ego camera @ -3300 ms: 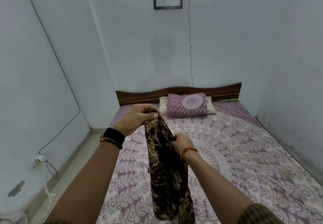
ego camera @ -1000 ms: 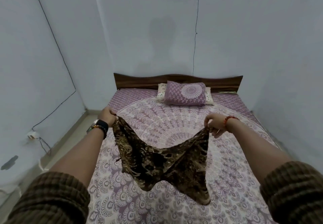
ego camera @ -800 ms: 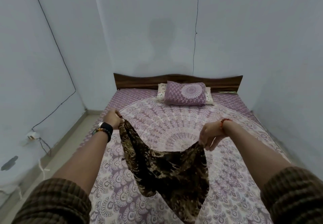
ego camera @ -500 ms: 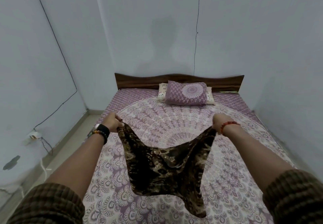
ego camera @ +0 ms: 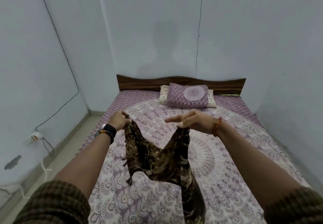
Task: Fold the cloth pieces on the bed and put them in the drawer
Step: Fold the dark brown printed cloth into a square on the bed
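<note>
A dark brown patterned cloth (ego camera: 157, 161) hangs in a V between my two hands above the bed (ego camera: 236, 154). My left hand (ego camera: 119, 121) grips its left corner with curled fingers. My right hand (ego camera: 194, 121) pinches the right corner low under the palm, while its index and middle fingers stretch out to the left. The cloth's lower end trails down to the bedsheet near the bottom of the frame. No drawer is in view.
A purple mandala pillow (ego camera: 188, 95) lies on a white pillow against the wooden headboard (ego camera: 180, 82). Walls close in on both sides. A floor strip (ego camera: 57, 154) runs along the bed's left, with a wall socket (ego camera: 35, 135) and cables.
My hands have come closer together, so the cloth sags into a narrower V. My right hand's fingers have stretched out leftward. Earlier the cloth hung bunched from my left hand.
</note>
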